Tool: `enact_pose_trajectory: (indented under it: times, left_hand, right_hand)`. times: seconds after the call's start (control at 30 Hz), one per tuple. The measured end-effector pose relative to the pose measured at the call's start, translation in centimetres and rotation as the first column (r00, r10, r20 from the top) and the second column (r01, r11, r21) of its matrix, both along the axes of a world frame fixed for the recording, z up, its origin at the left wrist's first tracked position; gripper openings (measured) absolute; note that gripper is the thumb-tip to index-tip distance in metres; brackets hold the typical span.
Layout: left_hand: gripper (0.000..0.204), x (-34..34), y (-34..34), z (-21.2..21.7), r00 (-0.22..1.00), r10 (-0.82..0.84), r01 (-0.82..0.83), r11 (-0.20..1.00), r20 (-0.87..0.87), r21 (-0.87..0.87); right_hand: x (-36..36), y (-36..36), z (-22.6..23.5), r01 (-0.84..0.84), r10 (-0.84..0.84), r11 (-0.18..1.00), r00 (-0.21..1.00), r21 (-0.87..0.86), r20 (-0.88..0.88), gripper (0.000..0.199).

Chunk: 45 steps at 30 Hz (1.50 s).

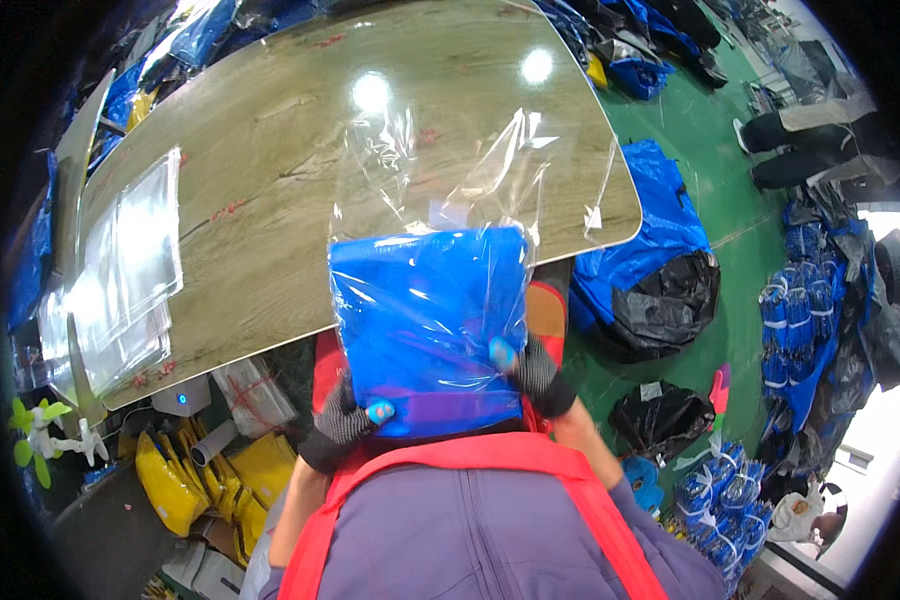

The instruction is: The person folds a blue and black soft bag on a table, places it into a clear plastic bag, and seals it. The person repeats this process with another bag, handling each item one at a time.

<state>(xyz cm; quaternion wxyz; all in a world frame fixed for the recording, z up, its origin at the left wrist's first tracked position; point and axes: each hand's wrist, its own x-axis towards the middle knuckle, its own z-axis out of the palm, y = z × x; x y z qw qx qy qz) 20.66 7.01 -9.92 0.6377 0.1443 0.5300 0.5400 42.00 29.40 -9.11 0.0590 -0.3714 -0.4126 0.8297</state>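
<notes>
The left hand (342,420) has its fingers clamped on the lower-left corner of the blue bundle (430,315), inside clear film (410,185) by the near edge of the tabletop (260,210). The right hand (538,375) clamps the right side; I'd keep both sides level so nothing bunches.

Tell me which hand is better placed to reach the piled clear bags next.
Left hand, probably: it's nearer the clear bags; the right hand is farther off. Both hold the blue bundle.
</notes>
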Motion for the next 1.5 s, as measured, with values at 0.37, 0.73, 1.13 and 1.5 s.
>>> enact_pose_trajectory:
  times: [0.37, 0.73, 1.13, 1.5]
  left_hand:
    - [0.048, -4.3, 7.7, 1.6, 0.917, 0.399, -0.396, 0.9, 0.019, 0.18]
    - [0.027, -3.4, 6.3, 1.5, 0.872, 0.432, -0.416, 0.902, -0.23, 0.119]
    - [0.087, -4.4, 4.8, 1.7, 0.972, 0.065, -0.049, 0.996, -0.226, 0.074]
    - [0.065, -4.2, 6.8, 1.2, 0.979, 0.199, -0.202, 0.975, -0.041, -0.097]
  right_hand:
    - [1.3, 1.7, 3.5, -0.38, 0.389, 0.914, 0.92, 0.139, -0.042, 0.071]
    - [-1.6, 0.7, 3.6, -0.061, 0.074, 0.985, 0.994, 0.159, -0.077, 0.061]
    - [-2.8, 1.2, 4.9, 0.201, -0.185, 0.978, 0.955, 0.047, -0.231, 0.06]
    - [-3.2, 2.3, 5.3, -0.077, 0.085, 0.985, 0.995, 0.153, -0.046, 0.069]
